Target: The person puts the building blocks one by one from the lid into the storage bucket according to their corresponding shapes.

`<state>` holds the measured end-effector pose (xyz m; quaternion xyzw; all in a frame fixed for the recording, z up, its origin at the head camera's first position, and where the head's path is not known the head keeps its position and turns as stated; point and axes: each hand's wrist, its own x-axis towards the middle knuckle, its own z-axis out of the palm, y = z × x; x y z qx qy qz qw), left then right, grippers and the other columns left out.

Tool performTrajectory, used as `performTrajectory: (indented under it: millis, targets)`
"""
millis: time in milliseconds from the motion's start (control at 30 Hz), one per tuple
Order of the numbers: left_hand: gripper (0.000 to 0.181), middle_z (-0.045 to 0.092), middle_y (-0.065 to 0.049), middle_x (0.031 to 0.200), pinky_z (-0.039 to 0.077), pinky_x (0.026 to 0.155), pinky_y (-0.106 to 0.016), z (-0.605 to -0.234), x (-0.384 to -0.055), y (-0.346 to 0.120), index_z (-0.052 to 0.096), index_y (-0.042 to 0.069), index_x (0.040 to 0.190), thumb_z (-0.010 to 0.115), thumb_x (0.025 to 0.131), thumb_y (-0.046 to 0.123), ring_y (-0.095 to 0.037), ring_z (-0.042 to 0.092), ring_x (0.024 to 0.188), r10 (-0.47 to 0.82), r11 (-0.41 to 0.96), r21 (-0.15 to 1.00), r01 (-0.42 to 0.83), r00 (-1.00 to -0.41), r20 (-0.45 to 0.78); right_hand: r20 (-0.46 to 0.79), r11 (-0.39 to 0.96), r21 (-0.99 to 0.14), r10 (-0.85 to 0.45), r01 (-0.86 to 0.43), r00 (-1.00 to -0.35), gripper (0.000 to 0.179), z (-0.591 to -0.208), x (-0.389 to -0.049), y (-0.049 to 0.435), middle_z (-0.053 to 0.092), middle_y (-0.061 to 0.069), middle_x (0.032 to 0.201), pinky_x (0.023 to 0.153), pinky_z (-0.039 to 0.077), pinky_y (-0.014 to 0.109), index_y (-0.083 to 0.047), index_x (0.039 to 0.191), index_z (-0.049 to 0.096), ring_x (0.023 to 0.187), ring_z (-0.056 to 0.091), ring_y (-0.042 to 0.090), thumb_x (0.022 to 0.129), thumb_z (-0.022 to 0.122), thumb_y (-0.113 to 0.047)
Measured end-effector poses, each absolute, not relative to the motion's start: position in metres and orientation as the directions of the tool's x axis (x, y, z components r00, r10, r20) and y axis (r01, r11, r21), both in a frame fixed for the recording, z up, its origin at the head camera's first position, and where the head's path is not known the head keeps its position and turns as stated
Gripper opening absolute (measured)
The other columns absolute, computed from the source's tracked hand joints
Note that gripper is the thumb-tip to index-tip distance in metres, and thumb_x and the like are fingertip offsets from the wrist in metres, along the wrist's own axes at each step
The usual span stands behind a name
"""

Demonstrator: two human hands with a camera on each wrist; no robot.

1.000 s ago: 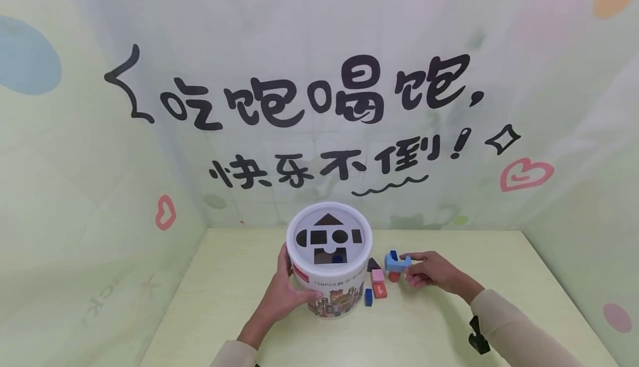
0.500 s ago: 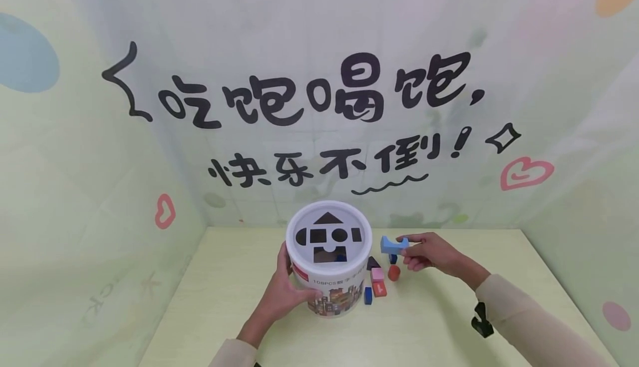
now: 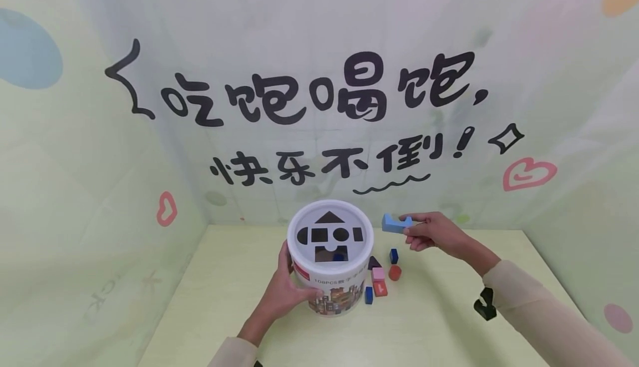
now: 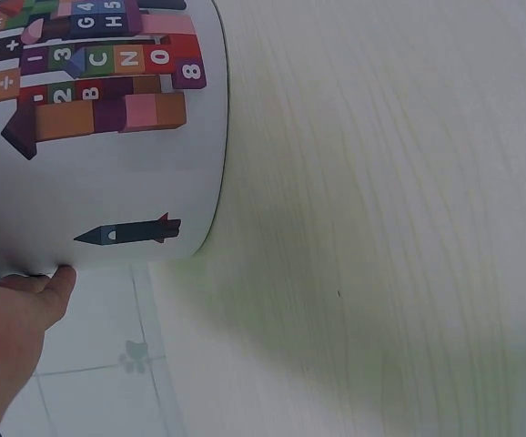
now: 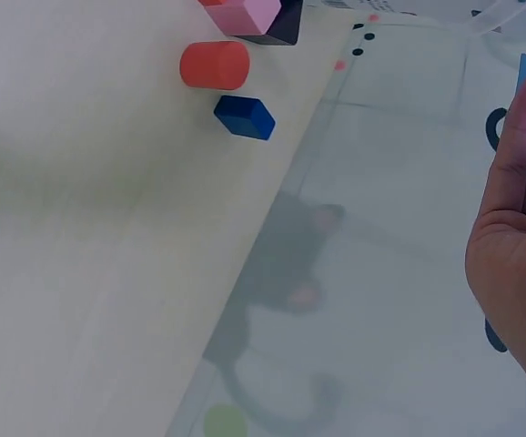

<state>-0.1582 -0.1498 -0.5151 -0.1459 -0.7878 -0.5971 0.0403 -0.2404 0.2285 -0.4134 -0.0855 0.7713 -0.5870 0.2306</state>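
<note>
A white toy-block bucket point(image 3: 333, 299) with printed sides stands on the table, shape holes cut through its lid point(image 3: 305, 220). My left hand point(image 3: 287, 295) grips the bucket from the left, its thumb across the front. In the left wrist view, the printed bucket side fills the upper left, fingers touching its edge. My right hand point(image 3: 435, 235) pinches a light blue block point(image 3: 393, 224) with a curved notch, held up to the right of the lid. In the right wrist view, only a sliver of this block shows beyond the fingertips.
Right of the bucket lie several small blocks: a dark triangular one point(image 3: 373, 263), a pink one point(image 3: 378, 274), a red one point(image 3: 380, 289), a red cylinder point(image 3: 395, 273) and two dark blue ones point(image 3: 394, 256). A printed cloth wall point(image 3: 279, 206) rises behind the table point(image 3: 224, 278).
My right hand has lifted the light blue block up from beside the other blocks, uncovering the red cylinder and a dark blue block. The left hand has stayed on the bucket.
</note>
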Motion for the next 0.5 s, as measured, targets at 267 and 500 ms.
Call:
performTrajectory:
  millis: [267,500]
  targets:
    - [0.134,0.038,0.0,0.151,0.033,0.111,-0.056,-0.518,-0.16,-0.15,0.002,0.038,0.154,0.095,0.058,0.031,-0.026,0.042,0.135,0.184,0.244,0.924,0.295,-0.949,0.254,-0.232,0.296,-0.949,-0.415,0.11,-0.88,0.057,-0.399,-0.245,0.225,0.069,0.01,0.083,0.072,0.061,0.032,0.006,0.14,0.042,0.066,0.068,0.013,0.094,0.064,-0.019]
    - [0.134,0.037,0.0,0.151,0.033,0.112,-0.056,-0.518,-0.159,-0.15,0.002,0.038,0.154,0.095,0.058,0.03,-0.026,0.042,0.135,0.184,0.238,0.928,0.286,-0.951,0.246,-0.226,0.31,-0.947,-0.44,0.09,-0.869,0.053,-0.389,-0.242,0.214,0.069,0.018,0.085,0.073,0.061,0.036,0.001,0.136,0.049,0.066,0.069,0.017,0.092,0.068,-0.023]
